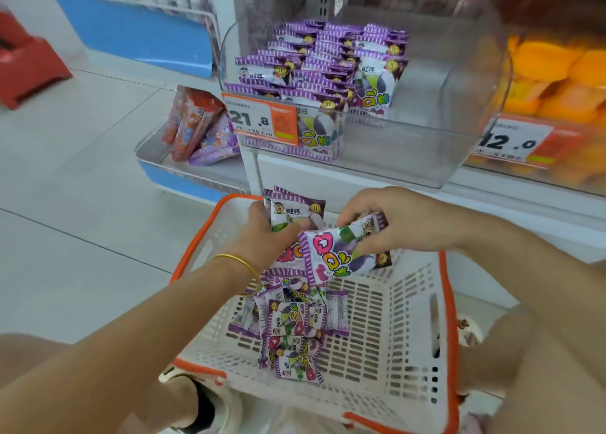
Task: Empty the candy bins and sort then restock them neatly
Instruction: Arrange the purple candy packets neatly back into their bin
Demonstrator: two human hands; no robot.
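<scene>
Item: purple-and-white candy packets, printed with a cartoon face, the characters 旺仔 and large pink "QQ" lettering. Location one: clear acrylic bin [426, 158] at 12 o'clock, its left half filled with stacked packets [314, 69], its right half bare; an orange price tag [259, 118] on its front reads "21.8". Location two: white slotted basket with orange rim [393, 335] at 6 o'clock, holding a loose pile of packets [292, 328] at its left side. Left hand [265, 240], gold bangle [236, 261] at the wrist, is closed around a small upright bundle of packets [295, 210] above the basket's far edge. Right hand [393, 220] pinches a single packet [334, 253], lying tilted against that bundle. Neighbouring stock: bin of orange goods [557, 82] at 2 o'clock, tag [515, 143] reading "12.0", partly blurred; red and purple tube-shaped packs [196, 128] on a blue-edged lower shelf [170, 177] at 10 o'clock; a red object [26, 62], blurred, at 9 o'clock. Both knees and a shoe [203, 404] flank the basket on pale floor tiles [82, 171].
</scene>
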